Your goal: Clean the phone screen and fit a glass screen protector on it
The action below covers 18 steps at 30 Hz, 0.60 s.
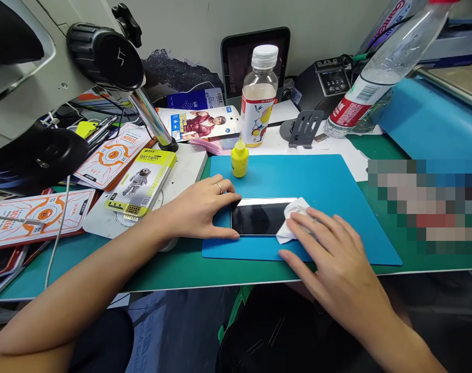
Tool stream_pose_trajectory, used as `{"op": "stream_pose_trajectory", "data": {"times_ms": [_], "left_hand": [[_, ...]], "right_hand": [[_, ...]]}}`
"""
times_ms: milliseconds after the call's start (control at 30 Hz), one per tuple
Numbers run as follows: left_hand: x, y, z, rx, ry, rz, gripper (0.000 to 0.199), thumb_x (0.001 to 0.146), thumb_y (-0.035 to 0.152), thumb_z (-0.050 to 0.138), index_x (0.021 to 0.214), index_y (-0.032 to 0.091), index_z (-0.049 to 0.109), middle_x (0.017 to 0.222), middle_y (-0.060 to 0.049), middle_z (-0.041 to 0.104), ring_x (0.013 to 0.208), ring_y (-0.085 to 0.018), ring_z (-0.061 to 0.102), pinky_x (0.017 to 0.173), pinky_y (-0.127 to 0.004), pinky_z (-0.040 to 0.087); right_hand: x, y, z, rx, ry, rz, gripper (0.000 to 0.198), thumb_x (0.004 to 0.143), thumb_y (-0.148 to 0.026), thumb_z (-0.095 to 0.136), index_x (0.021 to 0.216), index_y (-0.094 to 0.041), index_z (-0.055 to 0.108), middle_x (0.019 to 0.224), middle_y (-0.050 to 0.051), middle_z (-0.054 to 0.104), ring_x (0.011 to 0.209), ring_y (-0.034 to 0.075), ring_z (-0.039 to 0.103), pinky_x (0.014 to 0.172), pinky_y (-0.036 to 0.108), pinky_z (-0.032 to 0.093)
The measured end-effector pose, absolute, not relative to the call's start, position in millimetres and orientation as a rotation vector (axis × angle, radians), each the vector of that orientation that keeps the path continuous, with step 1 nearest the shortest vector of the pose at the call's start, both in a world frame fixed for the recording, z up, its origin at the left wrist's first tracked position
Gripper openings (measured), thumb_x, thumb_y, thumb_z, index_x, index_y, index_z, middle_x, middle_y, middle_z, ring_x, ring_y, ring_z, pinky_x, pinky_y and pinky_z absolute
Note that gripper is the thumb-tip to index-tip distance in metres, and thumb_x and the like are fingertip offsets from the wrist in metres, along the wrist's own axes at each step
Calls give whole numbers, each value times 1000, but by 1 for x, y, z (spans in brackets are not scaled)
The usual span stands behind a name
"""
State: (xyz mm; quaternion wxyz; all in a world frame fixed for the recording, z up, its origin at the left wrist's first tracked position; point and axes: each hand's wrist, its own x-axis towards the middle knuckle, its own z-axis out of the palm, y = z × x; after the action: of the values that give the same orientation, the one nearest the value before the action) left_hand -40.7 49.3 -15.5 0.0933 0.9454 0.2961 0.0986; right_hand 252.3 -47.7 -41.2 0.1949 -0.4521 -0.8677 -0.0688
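Note:
A black, glossy phone screen [257,216] lies flat on the blue work mat [317,176]; I cannot tell whether a whole phone is under the glass. My left hand [205,210], with a ring on one finger, grips its left end, thumb at the near corner and fingers at the far one. On the screen's right end sits a crumpled white tissue [294,207]. My right hand [331,254] holds the tissue under its fingertips against the glass, the thumb apart over the mat. Just beyond the screen stands a small yellow bottle [239,159].
A microscope [104,57] overhangs the left side, above boxed screens [114,155] and a battery box [143,178]. Behind the mat stand a drink bottle [258,98], a phone stand [304,129] and a tilted water bottle [375,85]. A pixelated patch covers the right.

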Motion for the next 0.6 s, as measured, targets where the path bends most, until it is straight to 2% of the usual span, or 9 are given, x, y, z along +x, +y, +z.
{"op": "stream_pose_trajectory", "data": {"times_ms": [333, 467, 600], "left_hand": [[-40, 49, -16, 2804, 876, 304, 68, 88, 66, 71, 128, 11, 67, 113, -13, 67, 101, -27, 60, 86, -41, 53], [-41, 50, -17, 2803, 863, 306, 73, 87, 69, 70, 130, 10, 66, 113, -14, 67, 100, -28, 60, 86, -42, 53], [-42, 50, -18, 2805, 855, 319, 70, 90, 69, 66, 129, 11, 66, 113, -15, 67, 99, -27, 59, 86, -42, 53]], "right_hand": [[208, -52, -40, -1243, -2469, -35, 50, 105, -42, 53, 140, -8, 63, 148, 15, 65, 143, 36, 52, 119, 61, 37], [191, -55, -41, -1213, -2574, -32, 58, 107, -47, 44, 150, -10, 55, 159, 13, 54, 151, 35, 42, 120, 63, 35], [177, -58, -44, -1259, -2629, -76, 77, 106, -62, 31, 158, -7, 43, 168, 17, 38, 157, 39, 30, 118, 70, 33]]}}
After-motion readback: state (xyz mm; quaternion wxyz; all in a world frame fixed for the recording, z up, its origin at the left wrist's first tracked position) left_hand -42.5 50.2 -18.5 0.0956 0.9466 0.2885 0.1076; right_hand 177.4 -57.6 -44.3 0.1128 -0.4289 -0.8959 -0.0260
